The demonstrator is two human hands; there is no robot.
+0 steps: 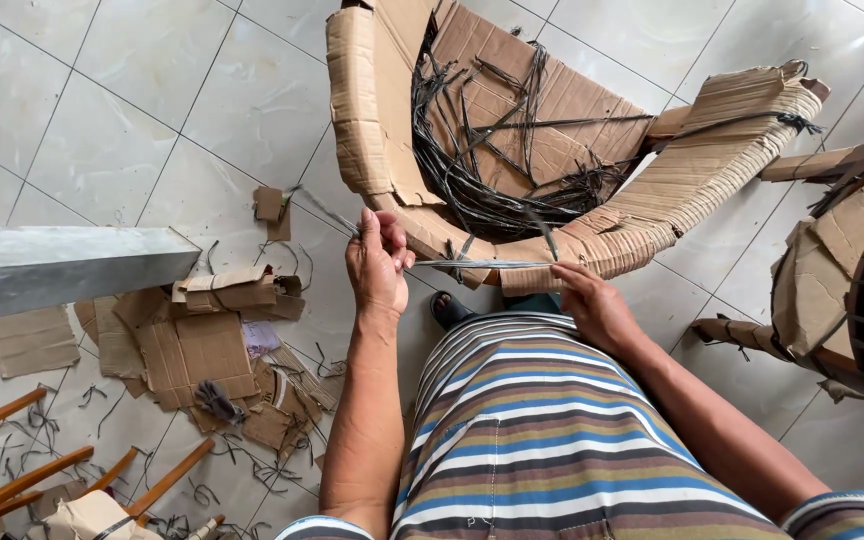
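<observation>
While the big cardboard-wrapped curved frame lies on the tiled floor just ahead of the person's striped lap, a tangle of dark cut straps sits in its hollow, and the work goes on at its near rim. To do this step well, I judge the frame should stay braced against the legs so it does not roll as the strap is drawn.

The right hand rests against the rim with its grip closed on one end of a thin grey strap, which runs level along the rim toward the left hand. That hand is raised, fingers pinched on the strap's other part, whose free end trails up and to the left. Keeping the strap taut between both hands, and flat rather than twisted, looks like the thing to mind.

Torn cardboard scraps and strap offcuts lie well apart to the left, beside wooden chair legs and a grey metal beam.
</observation>
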